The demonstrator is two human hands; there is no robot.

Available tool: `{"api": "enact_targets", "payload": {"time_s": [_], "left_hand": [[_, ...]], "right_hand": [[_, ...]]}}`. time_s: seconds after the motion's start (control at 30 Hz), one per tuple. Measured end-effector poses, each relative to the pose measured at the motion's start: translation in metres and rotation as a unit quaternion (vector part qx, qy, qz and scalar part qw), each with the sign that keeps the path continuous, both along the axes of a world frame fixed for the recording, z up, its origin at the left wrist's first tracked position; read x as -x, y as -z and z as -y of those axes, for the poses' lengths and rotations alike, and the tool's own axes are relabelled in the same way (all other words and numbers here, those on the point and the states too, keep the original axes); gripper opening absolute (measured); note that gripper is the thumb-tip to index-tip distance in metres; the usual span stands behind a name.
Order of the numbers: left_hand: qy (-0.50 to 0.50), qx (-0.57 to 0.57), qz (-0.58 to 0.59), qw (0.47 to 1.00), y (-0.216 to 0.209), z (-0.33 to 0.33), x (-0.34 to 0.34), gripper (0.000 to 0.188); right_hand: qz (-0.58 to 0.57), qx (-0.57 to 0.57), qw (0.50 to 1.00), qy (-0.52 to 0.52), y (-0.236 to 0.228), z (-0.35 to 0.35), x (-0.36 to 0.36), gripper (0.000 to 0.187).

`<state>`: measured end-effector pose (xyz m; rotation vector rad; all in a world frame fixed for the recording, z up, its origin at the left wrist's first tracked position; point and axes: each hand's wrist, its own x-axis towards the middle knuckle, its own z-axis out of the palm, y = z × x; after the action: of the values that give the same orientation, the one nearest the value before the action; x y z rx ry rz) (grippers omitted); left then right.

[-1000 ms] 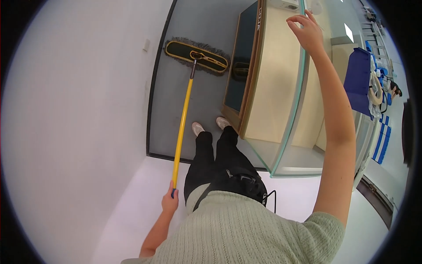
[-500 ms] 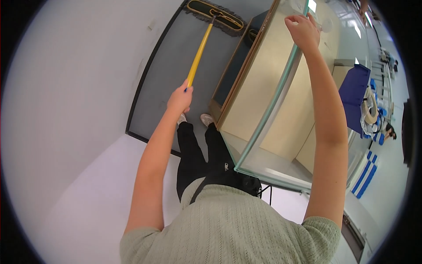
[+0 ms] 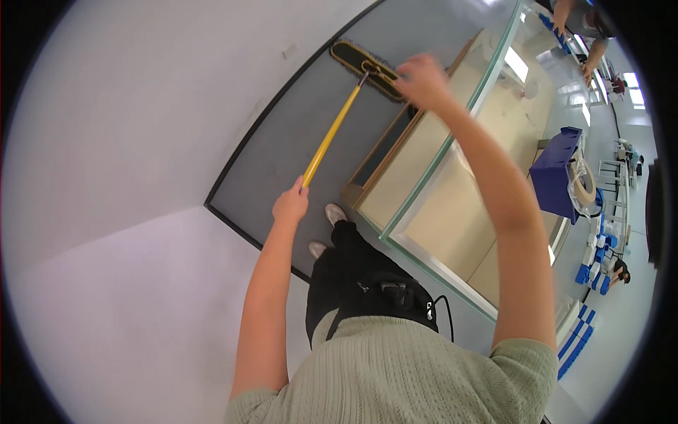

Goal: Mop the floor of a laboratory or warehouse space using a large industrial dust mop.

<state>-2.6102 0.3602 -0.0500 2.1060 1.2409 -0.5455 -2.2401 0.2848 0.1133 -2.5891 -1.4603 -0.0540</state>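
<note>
My left hand is closed around the yellow handle of a flat dust mop. The mop head, dark with a yellow border and grey fringe, lies on the grey floor beside the wall's black skirting. Raised in the air, my right hand is blurred by motion, its fingers loosely apart and nothing seen in them. It is apart from the handle and overlaps the view of the mop head's right end. Below and right of that hand runs the edge of a glass-topped display counter.
A white wall rises on the left. On the glass top at the right stands a purple-blue bin with a tape roll beside it. Another person's arms reach in at the upper right. Blue and white boxes lie farther right.
My right hand has left the glass counter's edge and swung left toward the mop. The mop head has shifted right and slightly nearer, and my feet and body have turned and moved.
</note>
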Motion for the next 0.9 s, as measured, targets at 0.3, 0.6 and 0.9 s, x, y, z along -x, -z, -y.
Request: {"api": "enact_targets", "payload": {"time_s": [0.3,0.6,0.9], "left_hand": [[-0.055,0.015,-0.059,0.997,-0.015,0.066,0.164,0.049],[-0.113,0.024,-0.087,0.990,-0.067,0.112,0.220,0.049],[-0.211,0.041,-0.038,0.976,-0.124,0.188,0.274,0.050]], "right_hand": [[-0.219,0.268,0.931,-0.116,0.092,-0.063,0.283,0.039],[-0.398,0.263,0.850,0.222,0.162,-0.021,0.412,0.048],[-0.742,0.072,0.538,0.392,0.273,0.059,0.466,0.021]]}}
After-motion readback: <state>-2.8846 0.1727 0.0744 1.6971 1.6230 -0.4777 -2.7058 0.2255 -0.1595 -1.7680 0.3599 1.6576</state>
